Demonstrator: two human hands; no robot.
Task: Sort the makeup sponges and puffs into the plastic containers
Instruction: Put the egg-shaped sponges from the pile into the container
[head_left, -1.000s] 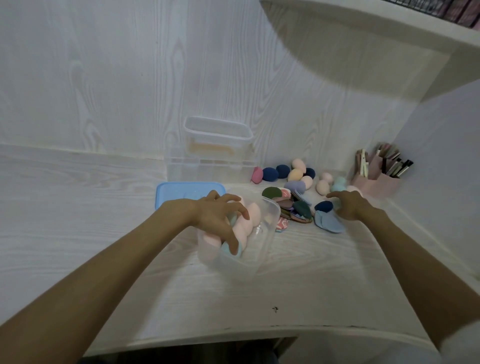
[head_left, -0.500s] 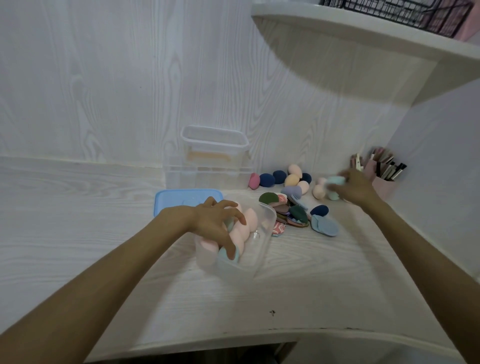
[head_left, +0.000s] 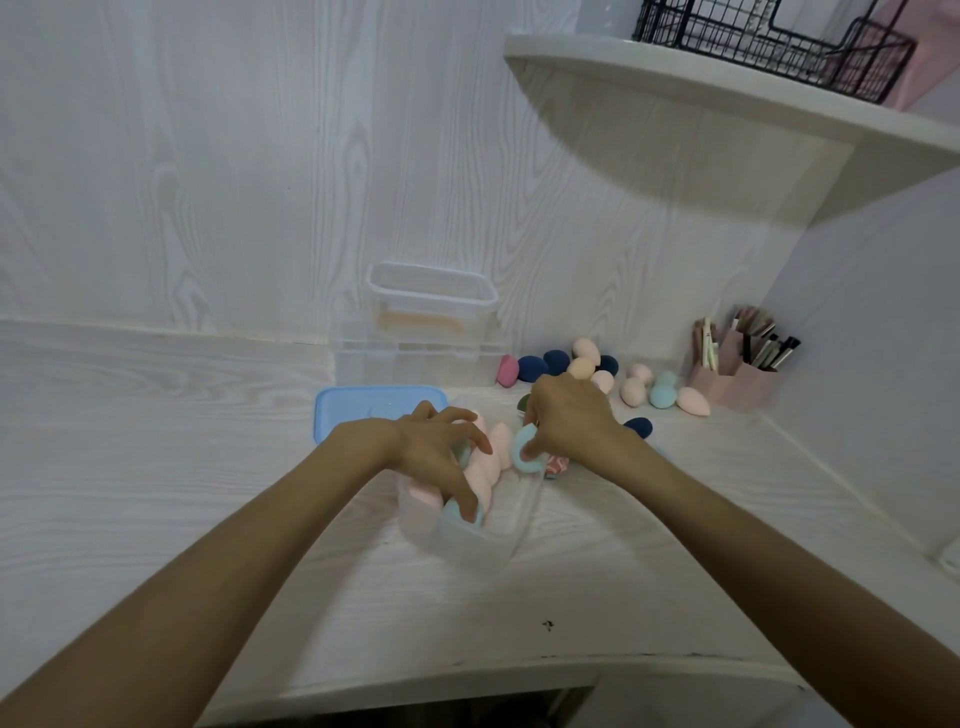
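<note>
Your left hand (head_left: 436, 452) is reaching into the clear container (head_left: 467, 535) at the middle of the desk (head_left: 597, 571), fingers spread and curled over the pink and teal sponges (head_left: 480, 475) inside. Your right hand (head_left: 569, 423) is pinching a teal puff (head_left: 524, 454) at the container's far rim. Beyond, loose sponges (head_left: 582, 366) are lying by the wall, beside an empty container (head_left: 431, 306) and a blue lid (head_left: 363, 410)

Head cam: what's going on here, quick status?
A person is sorting makeup sponges at a white desk. The left hand rests on pink and teal sponges in the clear container. The right hand pinches a light blue sponge at the container's far rim. More loose sponges lie by the wall, a blue lid sits behind.
</note>
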